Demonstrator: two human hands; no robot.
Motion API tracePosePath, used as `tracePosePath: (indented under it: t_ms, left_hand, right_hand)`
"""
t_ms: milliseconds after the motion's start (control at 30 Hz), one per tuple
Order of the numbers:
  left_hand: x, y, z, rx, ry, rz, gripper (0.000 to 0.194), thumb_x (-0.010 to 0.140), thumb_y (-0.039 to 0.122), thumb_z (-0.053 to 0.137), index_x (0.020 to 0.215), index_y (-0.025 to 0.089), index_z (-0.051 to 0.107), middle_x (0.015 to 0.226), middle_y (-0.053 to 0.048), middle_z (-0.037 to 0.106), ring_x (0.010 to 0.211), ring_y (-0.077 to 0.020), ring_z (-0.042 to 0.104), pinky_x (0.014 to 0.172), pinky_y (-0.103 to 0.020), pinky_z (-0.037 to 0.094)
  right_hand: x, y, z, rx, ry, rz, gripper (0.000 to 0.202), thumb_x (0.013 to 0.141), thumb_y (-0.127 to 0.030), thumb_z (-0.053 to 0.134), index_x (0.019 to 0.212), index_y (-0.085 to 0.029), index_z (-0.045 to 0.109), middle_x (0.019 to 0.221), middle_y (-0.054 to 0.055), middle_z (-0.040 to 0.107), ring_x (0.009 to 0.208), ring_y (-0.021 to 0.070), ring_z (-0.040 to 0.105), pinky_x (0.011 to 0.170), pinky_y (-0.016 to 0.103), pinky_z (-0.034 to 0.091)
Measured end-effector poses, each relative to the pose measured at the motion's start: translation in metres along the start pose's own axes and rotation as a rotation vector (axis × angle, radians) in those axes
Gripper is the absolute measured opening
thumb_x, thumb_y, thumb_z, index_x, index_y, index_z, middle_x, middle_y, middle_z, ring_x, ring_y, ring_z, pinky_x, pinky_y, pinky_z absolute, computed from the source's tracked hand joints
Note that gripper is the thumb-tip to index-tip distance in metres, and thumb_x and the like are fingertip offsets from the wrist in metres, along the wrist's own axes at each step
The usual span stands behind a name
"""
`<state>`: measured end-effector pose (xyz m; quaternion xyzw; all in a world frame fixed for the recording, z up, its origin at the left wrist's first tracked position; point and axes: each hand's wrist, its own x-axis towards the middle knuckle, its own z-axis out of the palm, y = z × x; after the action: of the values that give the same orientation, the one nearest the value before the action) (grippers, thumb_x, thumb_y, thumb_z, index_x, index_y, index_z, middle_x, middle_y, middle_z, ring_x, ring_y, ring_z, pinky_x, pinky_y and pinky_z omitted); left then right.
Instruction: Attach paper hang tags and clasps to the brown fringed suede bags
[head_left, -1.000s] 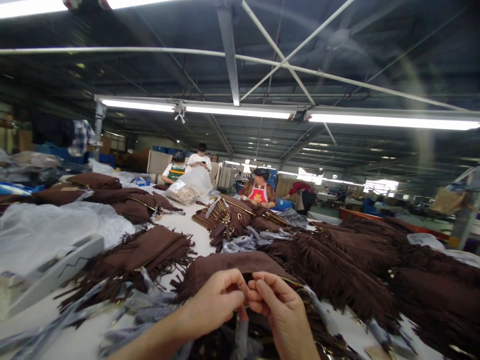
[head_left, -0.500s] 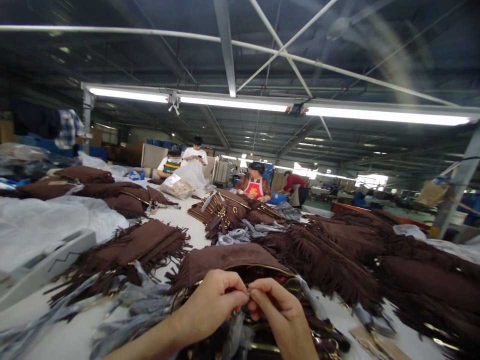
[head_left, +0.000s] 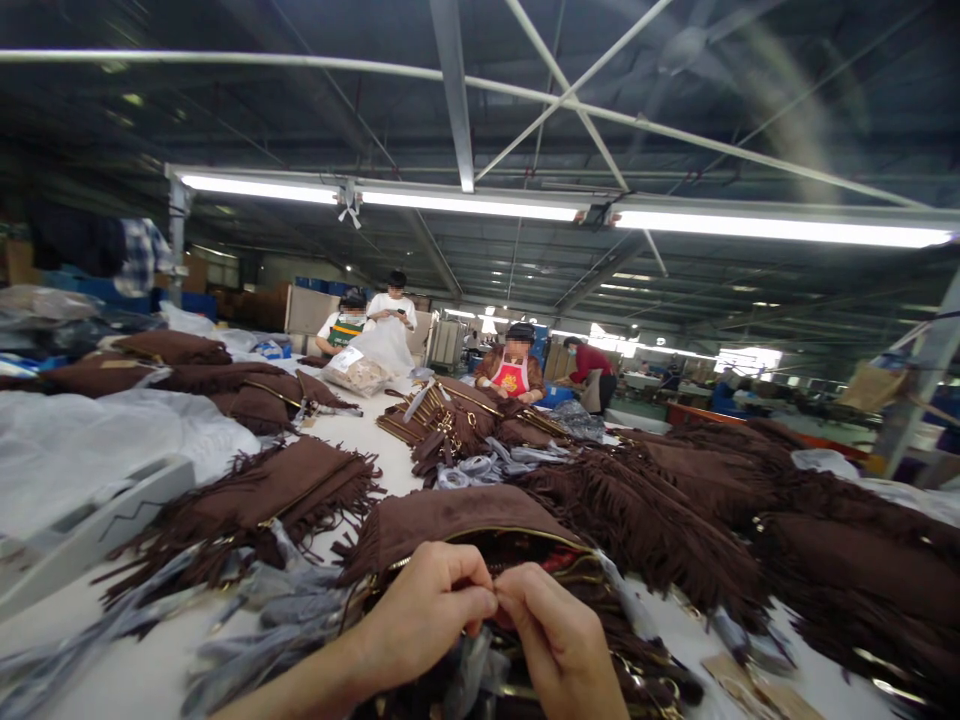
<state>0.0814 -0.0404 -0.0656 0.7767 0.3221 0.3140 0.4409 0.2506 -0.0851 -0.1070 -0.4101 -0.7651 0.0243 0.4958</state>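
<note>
My left hand (head_left: 439,597) and my right hand (head_left: 551,620) meet fingertip to fingertip, both pinched closed. Whatever lies between the fingers is too small and covered to make out. Directly behind them is a brown suede bag (head_left: 465,520), its gold zipper open on a dark inside with a bit of red. Beneath my hands hangs a piece of grey plastic wrap (head_left: 474,665), partly hidden by them. More brown bags with gold zippers and rings lie under my right wrist.
Fringed brown bags lie at left (head_left: 262,490) and in a heap at right (head_left: 645,520). Plastic-wrapped straps (head_left: 277,610) spread left of my arm. A grey plastic bin (head_left: 112,530) stands at far left. Across the white table (head_left: 322,430), a person in a red apron (head_left: 514,375) handles goods.
My right hand has turned slightly, and its fingers have drawn closer to my left fingertips. The left hand stays almost in place. The bags lie as before.
</note>
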Motion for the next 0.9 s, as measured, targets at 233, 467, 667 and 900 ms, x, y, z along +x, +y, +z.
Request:
tracePosePath:
  t_ms: [233, 467, 667, 900]
  left_hand:
    - [0.0, -0.014, 0.005, -0.177, -0.099, -0.058, 0.008, 0.065, 0.023, 0.053, 0.065, 0.016, 0.057, 0.052, 0.004, 0.055, 0.042, -0.0093, 0.047, 0.041, -0.019, 0.032]
    - [0.001, -0.011, 0.004, -0.254, -0.139, -0.106, 0.014, 0.067, 0.026, 0.049, 0.074, 0.016, 0.056, 0.058, 0.003, 0.058, 0.045, -0.0107, 0.052, 0.041, -0.02, 0.04]
    - [-0.008, -0.004, 0.005, 0.058, 0.029, 0.011, 0.012, 0.073, 0.017, 0.047, 0.065, 0.017, 0.056, 0.056, 0.004, 0.054, 0.051, -0.0091, 0.048, 0.049, -0.02, 0.033]
    - [-0.006, -0.001, 0.006, 0.221, 0.097, 0.077, 0.018, 0.075, 0.012, 0.049, 0.06, 0.017, 0.056, 0.056, 0.004, 0.055, 0.059, -0.0106, 0.052, 0.058, -0.022, 0.034]
  right_hand:
    - [-0.005, -0.007, -0.009, -0.146, -0.168, -0.11, 0.024, 0.098, -0.011, 0.035, 0.083, -0.021, 0.051, 0.076, -0.001, 0.055, 0.068, 0.0109, 0.053, 0.061, 0.02, 0.038]
    - [-0.006, -0.003, -0.008, -0.097, -0.062, -0.096, 0.021, 0.098, -0.013, 0.038, 0.085, -0.022, 0.052, 0.075, -0.002, 0.058, 0.067, 0.0105, 0.054, 0.062, 0.017, 0.041]
    - [-0.009, 0.0, -0.002, -0.138, -0.109, -0.119, 0.022, 0.097, -0.012, 0.035, 0.089, -0.022, 0.053, 0.081, 0.001, 0.058, 0.074, 0.0119, 0.057, 0.067, 0.018, 0.045]
    - [-0.012, 0.005, 0.0, -0.292, -0.046, -0.15, 0.022, 0.097, -0.012, 0.036, 0.096, -0.02, 0.056, 0.086, 0.005, 0.065, 0.078, 0.013, 0.066, 0.07, 0.019, 0.053]
